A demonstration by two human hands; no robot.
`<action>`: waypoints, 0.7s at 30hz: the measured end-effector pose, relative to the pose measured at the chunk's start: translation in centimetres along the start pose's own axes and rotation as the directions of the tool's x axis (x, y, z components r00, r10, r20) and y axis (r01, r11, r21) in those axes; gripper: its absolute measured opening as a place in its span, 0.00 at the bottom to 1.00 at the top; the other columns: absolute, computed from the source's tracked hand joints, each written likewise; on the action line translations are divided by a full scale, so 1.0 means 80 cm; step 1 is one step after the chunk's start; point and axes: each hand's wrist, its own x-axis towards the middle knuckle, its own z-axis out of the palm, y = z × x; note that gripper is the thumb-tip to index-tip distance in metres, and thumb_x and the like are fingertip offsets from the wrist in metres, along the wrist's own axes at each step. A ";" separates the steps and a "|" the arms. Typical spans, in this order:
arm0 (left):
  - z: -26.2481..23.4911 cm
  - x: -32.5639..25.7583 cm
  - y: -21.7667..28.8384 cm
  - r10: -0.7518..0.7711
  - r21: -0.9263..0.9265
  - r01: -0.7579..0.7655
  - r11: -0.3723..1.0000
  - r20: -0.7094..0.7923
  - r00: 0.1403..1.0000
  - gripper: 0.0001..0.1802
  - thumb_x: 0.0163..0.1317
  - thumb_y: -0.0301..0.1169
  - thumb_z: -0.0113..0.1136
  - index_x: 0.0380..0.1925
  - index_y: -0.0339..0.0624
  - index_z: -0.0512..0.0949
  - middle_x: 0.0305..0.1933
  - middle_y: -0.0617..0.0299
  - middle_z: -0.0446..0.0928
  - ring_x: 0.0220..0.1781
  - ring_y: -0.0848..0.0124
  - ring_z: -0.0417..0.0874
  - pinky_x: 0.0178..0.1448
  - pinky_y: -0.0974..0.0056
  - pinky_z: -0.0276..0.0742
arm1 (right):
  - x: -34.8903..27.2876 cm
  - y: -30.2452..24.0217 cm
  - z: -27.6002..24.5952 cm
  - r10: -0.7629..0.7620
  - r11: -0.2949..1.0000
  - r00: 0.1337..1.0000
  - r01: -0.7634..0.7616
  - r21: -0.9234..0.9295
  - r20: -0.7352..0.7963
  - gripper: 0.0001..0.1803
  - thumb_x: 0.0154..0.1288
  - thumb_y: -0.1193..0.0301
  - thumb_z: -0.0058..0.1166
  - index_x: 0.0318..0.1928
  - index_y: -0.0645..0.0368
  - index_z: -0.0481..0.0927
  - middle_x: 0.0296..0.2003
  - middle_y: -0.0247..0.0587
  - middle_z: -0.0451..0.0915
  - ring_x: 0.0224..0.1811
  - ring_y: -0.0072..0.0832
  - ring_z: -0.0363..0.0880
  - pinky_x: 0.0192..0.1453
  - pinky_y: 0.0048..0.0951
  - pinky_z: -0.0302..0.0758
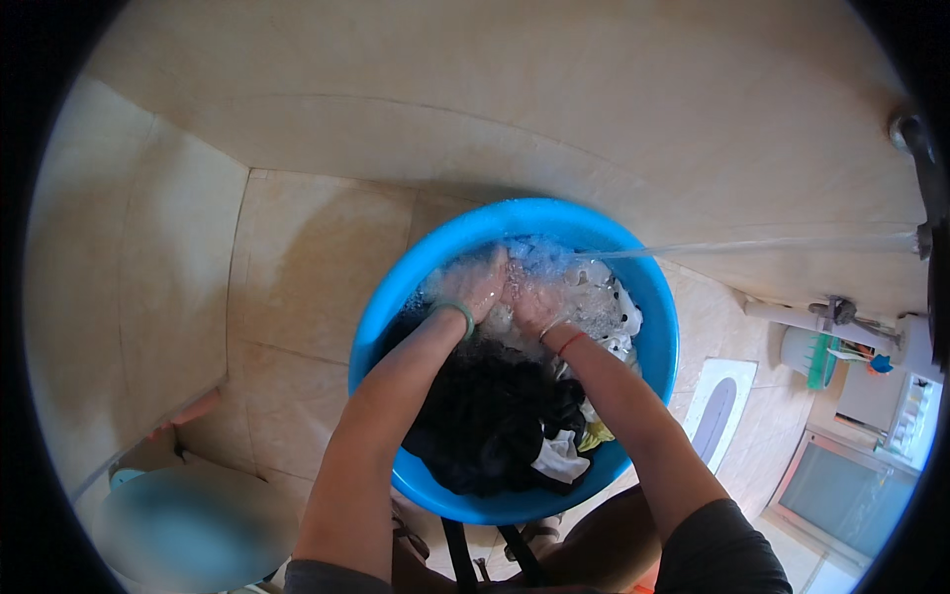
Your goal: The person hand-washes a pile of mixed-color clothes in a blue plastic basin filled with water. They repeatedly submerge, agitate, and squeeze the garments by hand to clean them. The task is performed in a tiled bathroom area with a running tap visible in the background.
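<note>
A round blue basin (659, 342) holds foaming water and a heap of laundry. Both of my forearms reach into its far half. My left hand (480, 284), with a pale green bangle at the wrist, is partly in the bubbling water. Right beside it is my right hand (534, 300), a red string and a bangle on its wrist. Foam and splashing hide most of the fingers of both hands. Dark wet clothes (485, 411) fill the near side of the basin. White dotted fabric (618, 312) lies along the right side, and a white cloth (560, 458) near the front.
A thin stream of water (772, 245) runs from the wall tap (925, 241) at the right into the basin. A squat toilet (717, 411) is set in the tiled floor at right. A blurred light-blue round shape (193, 525) stands at lower left. Tiled walls rise beyond and at left.
</note>
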 end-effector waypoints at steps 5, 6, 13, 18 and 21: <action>0.029 0.019 -0.020 0.024 0.034 -0.021 0.999 -0.096 0.995 0.15 0.72 0.41 0.42 0.48 0.46 0.70 0.31 0.44 0.83 0.34 0.45 0.85 0.41 0.41 0.78 | 0.005 0.011 0.001 -0.073 0.997 0.978 0.079 0.021 -0.195 0.24 0.70 0.55 0.42 0.61 0.52 0.73 0.46 0.55 0.83 0.50 0.55 0.79 0.55 0.55 0.72; 0.030 0.018 -0.023 0.038 0.031 -0.034 0.999 -0.130 0.991 0.15 0.72 0.41 0.42 0.48 0.45 0.70 0.31 0.44 0.83 0.35 0.44 0.85 0.40 0.41 0.79 | 0.002 -0.001 -0.021 -0.009 0.997 0.996 0.016 0.074 -0.092 0.25 0.70 0.54 0.43 0.61 0.51 0.72 0.47 0.55 0.82 0.51 0.54 0.79 0.56 0.54 0.71; 0.067 0.022 -0.030 0.079 -0.227 -0.176 0.958 -0.382 0.921 0.12 0.70 0.38 0.47 0.49 0.48 0.69 0.28 0.41 0.81 0.32 0.40 0.82 0.36 0.41 0.75 | -0.114 0.030 -0.058 -0.247 0.957 0.922 0.185 -0.222 -0.298 0.31 0.68 0.49 0.50 0.69 0.43 0.68 0.66 0.50 0.68 0.67 0.50 0.66 0.62 0.56 0.68; 0.058 0.020 -0.026 0.128 -0.160 -0.182 0.970 -0.298 0.946 0.12 0.70 0.39 0.49 0.49 0.49 0.71 0.30 0.43 0.81 0.34 0.43 0.82 0.37 0.42 0.74 | -0.176 0.061 -0.046 0.074 0.973 0.990 -0.097 -0.211 -0.118 0.40 0.66 0.43 0.51 0.74 0.40 0.58 0.73 0.47 0.57 0.74 0.48 0.55 0.68 0.62 0.59; 0.058 0.018 -0.026 0.111 -0.049 -0.131 0.990 -0.295 0.949 0.13 0.69 0.41 0.49 0.48 0.48 0.72 0.30 0.45 0.81 0.34 0.46 0.82 0.37 0.42 0.74 | -0.154 0.042 -0.037 0.236 0.911 0.971 -0.207 -0.357 0.037 0.43 0.66 0.40 0.49 0.75 0.46 0.57 0.73 0.47 0.57 0.74 0.47 0.54 0.68 0.63 0.59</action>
